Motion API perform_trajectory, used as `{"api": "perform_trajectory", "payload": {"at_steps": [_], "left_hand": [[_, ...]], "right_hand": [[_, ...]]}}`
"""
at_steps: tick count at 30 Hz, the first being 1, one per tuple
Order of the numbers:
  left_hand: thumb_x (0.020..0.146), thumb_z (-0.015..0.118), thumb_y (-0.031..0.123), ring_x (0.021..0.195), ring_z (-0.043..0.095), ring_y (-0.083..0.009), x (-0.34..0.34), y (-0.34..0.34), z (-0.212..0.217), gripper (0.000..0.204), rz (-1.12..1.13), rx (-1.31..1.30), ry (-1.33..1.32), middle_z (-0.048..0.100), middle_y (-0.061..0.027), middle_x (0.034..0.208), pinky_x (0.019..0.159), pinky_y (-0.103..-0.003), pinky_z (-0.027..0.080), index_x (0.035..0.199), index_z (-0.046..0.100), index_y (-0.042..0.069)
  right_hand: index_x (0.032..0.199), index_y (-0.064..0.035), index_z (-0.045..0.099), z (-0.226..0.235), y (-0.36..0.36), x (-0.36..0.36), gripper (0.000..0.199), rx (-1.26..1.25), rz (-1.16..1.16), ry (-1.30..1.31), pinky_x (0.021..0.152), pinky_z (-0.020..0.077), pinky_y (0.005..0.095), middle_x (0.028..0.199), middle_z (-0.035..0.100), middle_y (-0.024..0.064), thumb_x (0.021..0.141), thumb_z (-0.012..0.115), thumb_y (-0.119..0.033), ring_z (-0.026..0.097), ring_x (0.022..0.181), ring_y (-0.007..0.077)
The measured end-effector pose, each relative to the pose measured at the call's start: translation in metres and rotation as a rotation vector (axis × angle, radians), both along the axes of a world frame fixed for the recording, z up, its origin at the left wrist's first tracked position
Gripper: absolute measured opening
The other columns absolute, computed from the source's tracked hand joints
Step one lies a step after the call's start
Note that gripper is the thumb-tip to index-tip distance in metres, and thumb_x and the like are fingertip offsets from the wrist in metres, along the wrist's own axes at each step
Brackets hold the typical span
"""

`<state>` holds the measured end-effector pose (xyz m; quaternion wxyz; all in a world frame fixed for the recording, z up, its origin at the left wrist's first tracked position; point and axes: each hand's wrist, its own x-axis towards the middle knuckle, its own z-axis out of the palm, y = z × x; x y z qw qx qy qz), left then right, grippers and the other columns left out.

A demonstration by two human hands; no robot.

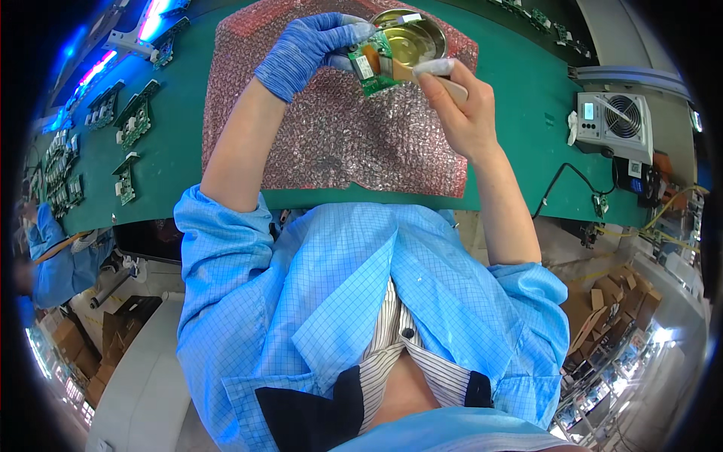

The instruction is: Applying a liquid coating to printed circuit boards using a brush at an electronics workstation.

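Observation:
My left hand (300, 56), in a blue knit glove with pale fingertips, grips a green circuit board (379, 83) by its left edge and holds it tilted above the bubble wrap. A white label and an orange patch show on the board. My right hand (473, 113) is bare except for white finger covers. Thumb and fingers pinch a brush (456, 92) with a pale handle, its tan end touching or just beside the board's right side. Right behind the board stands a round metal bowl (434, 38) with yellowish liquid in it. The board and fingers partly hide the bowl.
Pinkish bubble wrap (324, 143) covers the middle of the green table (520, 135). More circuit boards (135, 120) stand along the left. A white fan unit (616, 120) and a black cable (553, 184) lie at the right. Another person's blue sleeve (64, 264) shows far left.

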<state>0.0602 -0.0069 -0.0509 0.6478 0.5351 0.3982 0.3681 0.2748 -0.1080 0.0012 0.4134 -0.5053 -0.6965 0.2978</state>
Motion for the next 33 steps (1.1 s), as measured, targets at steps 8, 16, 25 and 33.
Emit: {"api": "perform_trajectory", "payload": {"at_steps": [8, 16, 25, 33], "left_hand": [[0.078, 0.067, 0.028, 0.072, 0.065, -0.0123, 0.001, 0.0, -0.001, 0.031, -0.001, 0.019, -0.026, 0.066, -0.0053, 0.086, 0.061, -0.023, 0.054, 0.101, 0.065, 0.008], [0.078, 0.068, 0.021, 0.07, 0.06, -0.0102, -0.003, -0.007, 0.021, 0.03, -0.001, -0.063, -0.101, 0.062, -0.0023, 0.082, 0.058, -0.023, 0.05, 0.101, 0.061, 0.004], [0.078, 0.068, 0.018, 0.068, 0.058, -0.0073, 0.0, -0.013, 0.034, 0.023, -0.025, -0.148, -0.238, 0.062, 0.0006, 0.08, 0.06, -0.02, 0.047, 0.096, 0.063, 0.005], [0.079, 0.067, 0.015, 0.07, 0.059, -0.0094, -0.005, -0.018, 0.021, 0.019, 0.101, -0.168, -0.347, 0.062, -0.0001, 0.082, 0.059, -0.02, 0.049, 0.095, 0.062, 0.006]], "right_hand": [[0.091, -0.0041, 0.063, 0.012, -0.01, 0.013, 0.014, -0.077, -0.024, 0.043, 0.051, 0.0421, 0.0233, 0.063, 0.06, 0.0034, 0.084, 0.06, -0.016, 0.055, 0.057, 0.0075], [0.091, -0.0041, 0.063, 0.007, -0.008, 0.015, 0.013, -0.121, 0.031, 0.003, 0.051, 0.0402, 0.0197, 0.065, 0.058, -0.0024, 0.084, 0.06, -0.014, 0.05, 0.057, 0.0021], [0.091, -0.0047, 0.063, -0.001, 0.002, 0.03, 0.017, -0.201, -0.081, 0.415, 0.048, 0.0359, 0.0168, 0.065, 0.055, -0.003, 0.083, 0.062, -0.019, 0.048, 0.056, 0.0023], [0.09, -0.0032, 0.062, -0.005, -0.011, 0.028, 0.017, -0.248, -0.084, 0.399, 0.049, 0.0394, 0.0182, 0.068, 0.056, -0.0016, 0.084, 0.061, -0.019, 0.051, 0.058, 0.0031]]}}
